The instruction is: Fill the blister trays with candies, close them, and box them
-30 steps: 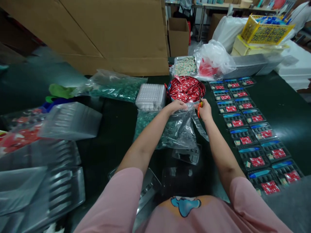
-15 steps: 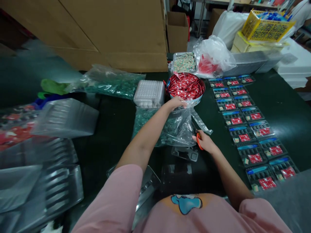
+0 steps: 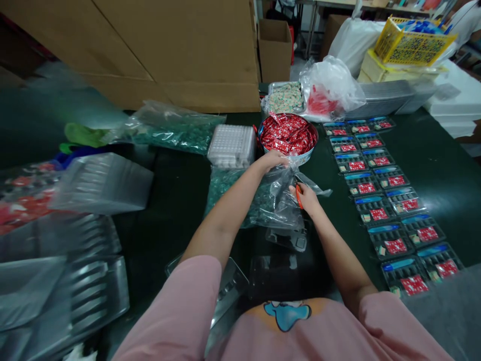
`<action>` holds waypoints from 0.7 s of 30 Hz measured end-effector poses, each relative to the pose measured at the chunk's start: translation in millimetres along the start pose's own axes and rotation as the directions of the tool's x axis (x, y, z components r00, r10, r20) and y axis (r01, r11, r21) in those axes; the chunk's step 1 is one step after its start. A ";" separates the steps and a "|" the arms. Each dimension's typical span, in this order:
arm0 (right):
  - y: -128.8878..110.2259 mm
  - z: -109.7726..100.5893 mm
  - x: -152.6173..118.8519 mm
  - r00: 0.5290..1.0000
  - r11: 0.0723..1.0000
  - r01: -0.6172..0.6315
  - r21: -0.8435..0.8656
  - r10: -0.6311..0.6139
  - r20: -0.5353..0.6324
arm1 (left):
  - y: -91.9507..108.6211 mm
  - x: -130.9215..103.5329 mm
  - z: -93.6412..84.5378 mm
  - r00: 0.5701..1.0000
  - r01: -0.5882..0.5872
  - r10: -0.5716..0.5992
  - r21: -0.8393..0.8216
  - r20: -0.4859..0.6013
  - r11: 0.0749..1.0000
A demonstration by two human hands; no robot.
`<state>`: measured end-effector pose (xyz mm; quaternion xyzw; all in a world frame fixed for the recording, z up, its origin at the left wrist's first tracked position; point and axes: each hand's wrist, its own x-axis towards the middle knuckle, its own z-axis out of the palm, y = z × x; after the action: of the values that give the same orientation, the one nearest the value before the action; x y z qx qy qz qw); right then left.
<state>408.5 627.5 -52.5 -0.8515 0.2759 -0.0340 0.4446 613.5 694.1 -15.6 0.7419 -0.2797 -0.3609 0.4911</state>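
A clear plastic bag of green pieces (image 3: 259,200) lies on the dark table in front of me. My left hand (image 3: 274,159) grips its upper right edge, just below a round tin of red patterned packets (image 3: 288,134). My right hand (image 3: 306,197) is closed on orange-handled scissors (image 3: 299,195), whose blades are at the right end of the bag, partly hidden by the plastic. A strip of clear plastic sticks out to the right of the blades. Clear stacked trays (image 3: 231,145) stand behind the bag.
Rows of filled trays (image 3: 376,186) run down the right. Stacked clear trays (image 3: 101,183) and larger plastic trays (image 3: 88,291) occupy the left. Another green-filled bag (image 3: 173,130) lies before tall cardboard (image 3: 180,50). A yellow basket (image 3: 413,45) stands back right.
My right hand has moved up and slightly left with the scissors, further along the bag's end. The plastic strip has shifted and bunched. My left hand stays nearly in place.
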 end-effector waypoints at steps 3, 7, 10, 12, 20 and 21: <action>8.5 -0.7 -1.3 0.999 0.997 0.030 0.065 -0.027 -0.045 | 0.1 -0.2 0.5 1.000 0.012 -0.012 -0.008 -0.002 1.000; 20.3 0.6 -5.1 0.998 0.993 0.023 0.118 -0.015 -0.067 | -0.6 0.5 1.2 1.000 0.000 0.000 -0.013 0.000 1.000; 22.9 1.9 -4.2 0.998 0.997 0.006 0.080 -0.001 -0.060 | -0.5 0.6 1.3 1.000 0.001 -0.001 -0.002 0.006 1.000; 20.3 2.7 -0.6 0.999 1.000 -0.012 0.028 0.014 -0.040 | -0.5 0.3 1.3 1.000 0.012 -0.012 -0.001 0.014 1.000; 5.4 8.7 14.0 0.998 1.000 0.007 -0.014 -0.008 -0.066 | -3.1 0.0 0.9 1.000 0.028 -0.029 -0.038 -0.013 0.999; 5.9 8.6 13.9 0.997 1.000 0.014 -0.013 -0.015 -0.079 | -3.6 0.5 1.0 0.999 0.028 -0.029 -0.041 -0.014 0.999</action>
<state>420.3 624.2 -64.9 -0.8542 0.2876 -0.0692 0.4276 613.2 694.6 -19.4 0.7384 -0.2581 -0.3679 0.5028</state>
